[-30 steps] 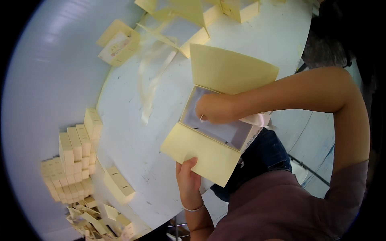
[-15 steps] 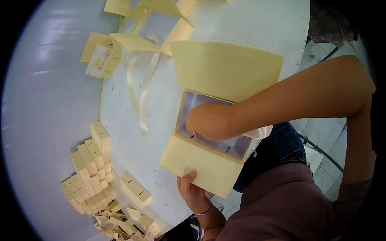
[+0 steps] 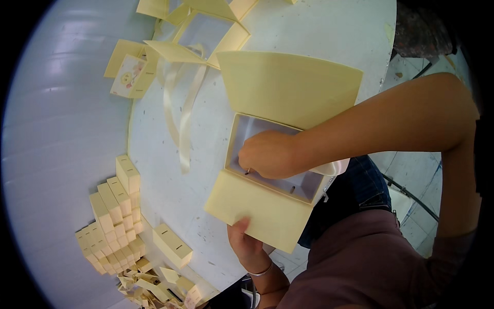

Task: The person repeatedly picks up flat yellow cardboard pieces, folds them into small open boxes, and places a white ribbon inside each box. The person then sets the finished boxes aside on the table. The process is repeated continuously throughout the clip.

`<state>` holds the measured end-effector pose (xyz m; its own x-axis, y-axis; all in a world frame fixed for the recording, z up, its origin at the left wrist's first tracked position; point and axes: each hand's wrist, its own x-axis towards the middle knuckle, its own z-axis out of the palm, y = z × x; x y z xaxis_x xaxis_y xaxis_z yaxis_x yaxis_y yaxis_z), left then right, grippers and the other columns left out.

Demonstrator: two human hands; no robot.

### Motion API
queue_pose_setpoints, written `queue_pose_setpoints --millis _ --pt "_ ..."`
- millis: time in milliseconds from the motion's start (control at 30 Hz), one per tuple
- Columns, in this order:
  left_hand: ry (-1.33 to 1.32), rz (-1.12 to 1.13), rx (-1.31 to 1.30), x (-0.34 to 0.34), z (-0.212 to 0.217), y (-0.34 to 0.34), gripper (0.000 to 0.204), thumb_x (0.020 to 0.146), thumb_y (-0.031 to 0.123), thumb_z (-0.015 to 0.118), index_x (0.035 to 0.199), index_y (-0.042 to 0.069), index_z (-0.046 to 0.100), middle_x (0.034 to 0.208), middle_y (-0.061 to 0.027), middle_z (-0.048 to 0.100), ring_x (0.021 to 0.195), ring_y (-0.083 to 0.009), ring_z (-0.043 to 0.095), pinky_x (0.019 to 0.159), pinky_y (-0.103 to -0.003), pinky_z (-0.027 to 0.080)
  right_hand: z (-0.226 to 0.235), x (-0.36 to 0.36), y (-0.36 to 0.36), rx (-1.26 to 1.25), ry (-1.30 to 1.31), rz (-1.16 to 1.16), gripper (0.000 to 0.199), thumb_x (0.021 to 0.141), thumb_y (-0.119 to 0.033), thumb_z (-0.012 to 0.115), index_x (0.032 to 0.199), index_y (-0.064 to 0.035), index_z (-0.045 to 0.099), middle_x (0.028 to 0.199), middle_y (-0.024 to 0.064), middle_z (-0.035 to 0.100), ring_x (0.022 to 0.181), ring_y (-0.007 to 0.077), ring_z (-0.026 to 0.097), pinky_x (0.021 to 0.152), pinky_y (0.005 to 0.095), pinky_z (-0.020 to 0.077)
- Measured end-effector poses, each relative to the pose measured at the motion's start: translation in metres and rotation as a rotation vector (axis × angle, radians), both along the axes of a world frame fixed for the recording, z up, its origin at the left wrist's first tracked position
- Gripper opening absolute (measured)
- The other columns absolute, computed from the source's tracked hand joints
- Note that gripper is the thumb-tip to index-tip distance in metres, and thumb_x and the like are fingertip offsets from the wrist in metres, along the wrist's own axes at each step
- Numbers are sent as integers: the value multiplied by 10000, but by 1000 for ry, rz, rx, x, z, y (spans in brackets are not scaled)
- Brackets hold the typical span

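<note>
A pale yellow gift box point(image 3: 231, 141) with a lavender-grey inside stands open before me at the table's edge. Its large lid panel point(image 3: 288, 85) is folded back on the far side, and a smaller flap point(image 3: 257, 208) spreads toward me. My left hand point(image 3: 246, 244) grips that flap's near edge, thumb on top and fingers underneath. Inside the box is my right hand point(image 3: 270, 154), its fingers curled downward near the left wall; what they hold, if anything, is hidden. Small slots show in the near inner wall. Under my right forearm lies a pale satin ribbon point(image 3: 333, 168).
More open yellow boxes point(image 3: 206, 33) stand at the far left, with a loose cream ribbon point(image 3: 185, 123) trailing from them. Small yellow boxes point(image 3: 110, 221) are stacked at the left by the wall. One box point(image 3: 172, 244) lies apart, near a jumbled pile point(image 3: 154, 288).
Little differs. My right hand stays inside the box with a slight shift of its fingers, and my left thumb has slid a little on the flap.
</note>
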<state>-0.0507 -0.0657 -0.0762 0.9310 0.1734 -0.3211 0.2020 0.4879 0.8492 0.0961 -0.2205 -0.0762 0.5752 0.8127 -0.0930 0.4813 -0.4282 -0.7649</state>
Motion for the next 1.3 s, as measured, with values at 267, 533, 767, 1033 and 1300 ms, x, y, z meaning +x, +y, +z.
queue_pose_setpoints --millis 267,533,767,1033,1300 --pt "-17 9 170 23 -10 3 391 821 256 536 1095 -15 469 1024 -123 545 925 -224 547 751 -318 439 -1 1 2 54 108 53 211 772 -42 493 976 -47 439 856 171 561 813 331 538 659 393 397" --pt "-248 -107 1148 47 -28 1 193 753 173 592 879 28 584 780 -88 606 715 -237 586 593 -321 438 2 8 8 -19 282 50 235 743 -19 491 969 -18 427 833 137 561 771 245 561 634 353 409" --pt "24 -27 1552 50 -5 37 142 717 173 605 807 63 603 668 -75 590 588 -235 553 530 -315 416 49 10 -42 406 1164 -91 401 727 -69 476 1122 -8 442 730 143 584 686 218 571 593 298 434" --pt "-13 126 1456 47 -17 66 135 743 158 583 811 43 601 666 -86 602 582 -257 556 516 -334 415 73 -29 -135 1800 926 50 520 737 -81 427 1247 2 375 1181 182 495 1183 335 376 1004 415 299" --pt "90 62 1820 27 -22 83 62 696 105 578 739 60 585 723 -57 549 712 -248 514 594 -356 430 137 -26 -176 593 -352 -960 534 860 -506 381 945 -33 612 522 2 473 493 91 503 486 181 400"
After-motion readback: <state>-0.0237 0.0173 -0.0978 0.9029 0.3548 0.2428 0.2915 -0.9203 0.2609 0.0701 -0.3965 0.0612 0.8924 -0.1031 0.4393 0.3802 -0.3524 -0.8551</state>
